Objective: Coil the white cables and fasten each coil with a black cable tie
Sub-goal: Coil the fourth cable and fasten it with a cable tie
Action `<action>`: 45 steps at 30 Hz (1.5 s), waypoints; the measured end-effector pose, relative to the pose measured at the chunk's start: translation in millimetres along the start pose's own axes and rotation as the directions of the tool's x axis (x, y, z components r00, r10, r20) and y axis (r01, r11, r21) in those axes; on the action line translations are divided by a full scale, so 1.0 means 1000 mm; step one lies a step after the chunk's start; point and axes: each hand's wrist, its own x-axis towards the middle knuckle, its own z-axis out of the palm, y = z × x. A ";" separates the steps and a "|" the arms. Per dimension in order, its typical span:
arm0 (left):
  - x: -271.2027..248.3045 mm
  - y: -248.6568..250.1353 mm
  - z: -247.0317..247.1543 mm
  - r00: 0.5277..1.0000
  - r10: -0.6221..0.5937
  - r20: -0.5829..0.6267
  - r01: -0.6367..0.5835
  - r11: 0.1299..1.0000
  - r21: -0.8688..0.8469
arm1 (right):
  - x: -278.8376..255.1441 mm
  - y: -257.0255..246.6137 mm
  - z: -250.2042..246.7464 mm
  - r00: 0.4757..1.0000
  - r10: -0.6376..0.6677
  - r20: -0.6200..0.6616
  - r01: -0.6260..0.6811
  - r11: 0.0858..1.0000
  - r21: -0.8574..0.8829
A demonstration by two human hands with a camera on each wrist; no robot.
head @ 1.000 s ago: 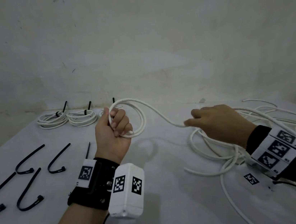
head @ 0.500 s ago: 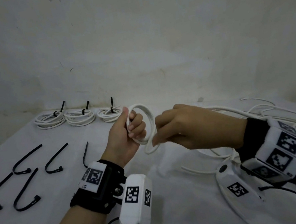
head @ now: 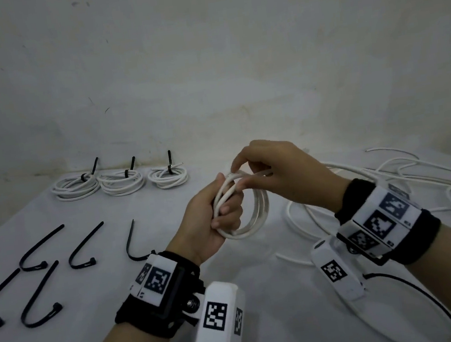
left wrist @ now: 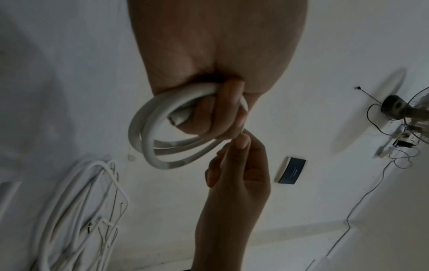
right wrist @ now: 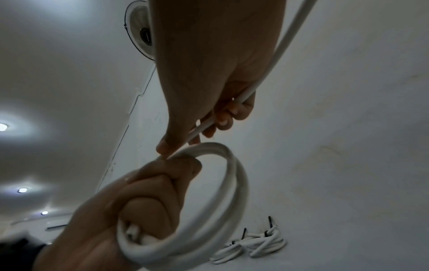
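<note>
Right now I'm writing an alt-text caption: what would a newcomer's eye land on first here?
The two hands mid-table: the left hand grips a white cable coil while the right hand feeds cable onto it. Next, three tied coils along the far wall, and loose black cable ties on the left.

Soft, even light falls on the table (head: 66,321) from above; shadows under the arms are faint; the wall (head: 204,59) bows at the head view's edges; both wrist views are dim, hands dark against pale ceiling; ceiling lamps (right wrist: 22,190) glare; the near coil (right wrist: 190,243) is smeared with blur.
</note>
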 end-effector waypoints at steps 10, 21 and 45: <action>-0.002 0.007 0.000 0.997 -0.080 -0.016 0.079 0.995 -0.061 | 0.006 0.000 0.016 0.972 -0.135 -0.191 0.103 0.980 -0.171; -0.008 0.011 0.007 0.990 0.119 -0.076 -0.093 0.954 0.284 | -0.003 0.009 0.008 0.991 0.021 0.129 -0.031 0.997 0.074; -0.005 0.010 0.015 0.923 0.275 -0.271 -0.189 0.934 0.305 | -0.003 -0.015 0.024 0.867 0.276 0.416 -0.477 0.213 0.853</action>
